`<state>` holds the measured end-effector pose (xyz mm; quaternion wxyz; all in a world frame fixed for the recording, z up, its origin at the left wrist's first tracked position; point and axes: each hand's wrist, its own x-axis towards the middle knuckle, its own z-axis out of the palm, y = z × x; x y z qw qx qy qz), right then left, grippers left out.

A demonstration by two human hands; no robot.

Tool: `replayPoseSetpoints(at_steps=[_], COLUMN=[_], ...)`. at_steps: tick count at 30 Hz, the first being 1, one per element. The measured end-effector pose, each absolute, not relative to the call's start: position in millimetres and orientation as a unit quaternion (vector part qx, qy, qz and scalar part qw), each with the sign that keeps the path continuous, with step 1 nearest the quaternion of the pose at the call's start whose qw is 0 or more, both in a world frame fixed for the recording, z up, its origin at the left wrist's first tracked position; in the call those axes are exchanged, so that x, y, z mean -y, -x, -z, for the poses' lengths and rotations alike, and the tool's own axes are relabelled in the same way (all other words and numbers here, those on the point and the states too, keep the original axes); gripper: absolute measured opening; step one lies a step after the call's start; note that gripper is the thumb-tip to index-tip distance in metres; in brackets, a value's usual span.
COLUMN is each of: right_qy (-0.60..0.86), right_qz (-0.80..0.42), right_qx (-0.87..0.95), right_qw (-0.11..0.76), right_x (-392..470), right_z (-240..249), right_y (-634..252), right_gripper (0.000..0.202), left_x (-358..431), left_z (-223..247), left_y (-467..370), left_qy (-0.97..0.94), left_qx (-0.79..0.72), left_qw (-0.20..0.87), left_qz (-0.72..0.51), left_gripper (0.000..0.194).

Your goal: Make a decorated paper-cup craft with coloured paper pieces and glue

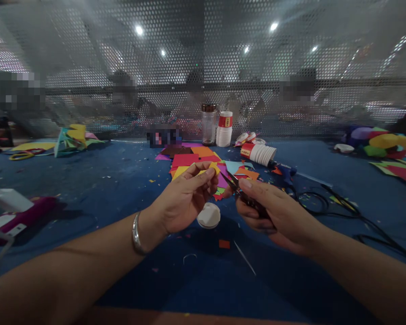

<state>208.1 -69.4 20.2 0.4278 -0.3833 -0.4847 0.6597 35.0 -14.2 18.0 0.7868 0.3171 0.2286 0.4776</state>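
Between the thumb and fingers of my left hand (pixel 192 194) is a small piece of yellow paper (pixel 215 169). My right hand (pixel 274 212) grips a pair of dark scissors (pixel 245 195), whose blades are parted and point at the yellow paper from the right. I cannot tell whether the blades touch it. Below my hands a white round paper piece (pixel 209 215) rests on the blue table. A small orange paper scrap (pixel 224 244) and a thin white stick (pixel 245 257) lie nearer to me.
Coloured paper sheets (pixel 186 159) are piled ahead. Behind them stand a clear bottle (pixel 208 124) and stacked paper cups (pixel 224 131); another cup stack (pixel 259 154) lies sideways beside a blue glue gun (pixel 284 171). Its black cable (pixel 355 212) curls at right. A purple power strip (pixel 37 214) sits left.
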Motion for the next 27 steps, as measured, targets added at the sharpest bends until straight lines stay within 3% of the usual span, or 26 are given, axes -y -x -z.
replayPoseSetpoints(at_steps=[27], right_qy=[0.382], right_qz=[-0.662], right_qx=[0.483], right_qw=[0.427], right_x=[69.7], right_z=[-19.5], right_y=[-208.7], right_gripper=[0.032], left_x=[13.4], left_z=[-13.5], left_y=[-33.3], left_qy=[-0.363], left_qx=[-0.214], left_qw=[0.773], left_qz=[-0.474], left_gripper=[0.011])
